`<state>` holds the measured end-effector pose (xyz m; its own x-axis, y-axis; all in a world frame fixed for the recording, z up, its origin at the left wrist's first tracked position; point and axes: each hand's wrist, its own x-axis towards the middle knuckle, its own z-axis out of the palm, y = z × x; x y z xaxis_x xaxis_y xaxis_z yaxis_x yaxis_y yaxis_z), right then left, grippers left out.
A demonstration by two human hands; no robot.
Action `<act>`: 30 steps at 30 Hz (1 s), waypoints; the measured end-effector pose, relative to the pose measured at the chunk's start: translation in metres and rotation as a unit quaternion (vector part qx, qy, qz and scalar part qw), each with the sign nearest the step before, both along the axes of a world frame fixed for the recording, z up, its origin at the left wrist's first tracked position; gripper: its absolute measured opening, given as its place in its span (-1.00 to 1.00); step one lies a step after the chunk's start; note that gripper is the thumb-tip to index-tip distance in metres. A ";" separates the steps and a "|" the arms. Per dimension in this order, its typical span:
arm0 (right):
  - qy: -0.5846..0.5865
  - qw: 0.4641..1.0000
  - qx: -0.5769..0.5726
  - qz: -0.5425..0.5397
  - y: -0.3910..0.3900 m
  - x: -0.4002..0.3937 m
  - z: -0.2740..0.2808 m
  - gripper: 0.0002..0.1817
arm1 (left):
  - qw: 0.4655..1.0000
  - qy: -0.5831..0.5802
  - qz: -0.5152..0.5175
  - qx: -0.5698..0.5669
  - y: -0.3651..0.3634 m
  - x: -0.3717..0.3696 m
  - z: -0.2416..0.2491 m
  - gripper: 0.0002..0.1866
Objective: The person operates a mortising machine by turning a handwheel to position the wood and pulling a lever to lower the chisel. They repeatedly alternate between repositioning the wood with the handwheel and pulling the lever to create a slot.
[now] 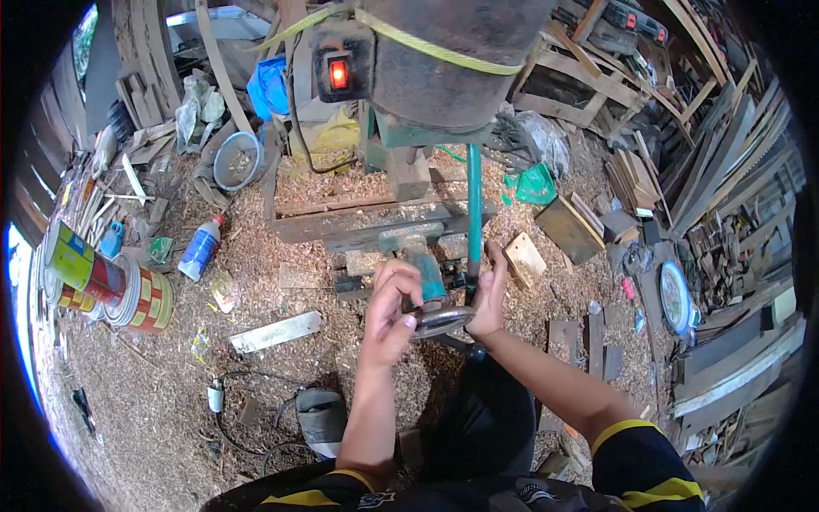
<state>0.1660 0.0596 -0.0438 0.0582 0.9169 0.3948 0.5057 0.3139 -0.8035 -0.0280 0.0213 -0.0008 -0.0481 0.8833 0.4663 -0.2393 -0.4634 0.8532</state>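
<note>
A metal handwheel sits at the near end of a green-painted machine vise. My left hand is at the wheel's left edge, its fingers curled and its thumb against the rim. On the right side, my right hand rests its palm by the rim, fingers stretched upward beside a green upright rod. Above the vise hangs a dusty machine head with a lit red switch. A wooden block stands beneath the head.
Wood shavings cover the floor. Paint buckets and a blue-and-white bottle stand left. A wooden offcut lies right of the vise. A cable runs near my feet. Stacked boards line the right side.
</note>
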 end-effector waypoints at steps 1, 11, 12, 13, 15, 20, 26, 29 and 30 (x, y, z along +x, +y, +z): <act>-0.012 1.000 0.008 -0.013 0.004 0.000 -0.007 -0.22 | 0.998 -0.057 -0.020 -0.014 0.001 0.002 -0.002 -0.51; -0.013 0.996 0.061 -0.058 0.011 -0.005 -0.030 -0.25 | 0.996 0.012 0.084 0.008 0.000 0.007 0.002 -0.85; -0.011 0.996 0.065 -0.056 0.010 -0.005 -0.029 -0.25 | 0.996 0.014 0.086 0.013 -0.001 0.008 0.002 -0.85; 0.005 0.998 0.045 -0.041 0.010 -0.004 -0.027 -0.25 | 0.993 0.024 0.117 0.020 0.001 0.008 -0.002 -0.91; 0.025 0.999 0.042 -0.014 0.011 -0.004 -0.028 -0.24 | 0.984 0.044 0.172 0.034 0.002 0.009 -0.003 -0.98; 0.028 0.999 0.016 0.005 0.003 -0.003 -0.016 -0.23 | 0.974 0.102 0.203 0.017 -0.002 0.008 -0.003 -0.99; 0.033 0.999 0.001 0.007 -0.013 0.008 0.008 -0.13 | 0.954 0.192 0.229 0.024 0.000 0.001 -0.015 -0.93; 0.017 0.998 -0.037 0.039 -0.045 0.025 0.079 -0.03 | 0.950 0.217 0.222 0.029 -0.010 -0.002 0.001 -0.94; 0.016 0.999 -0.034 0.038 -0.057 0.030 0.112 -0.03 | 0.945 0.241 0.218 0.025 -0.012 -0.002 0.007 -0.94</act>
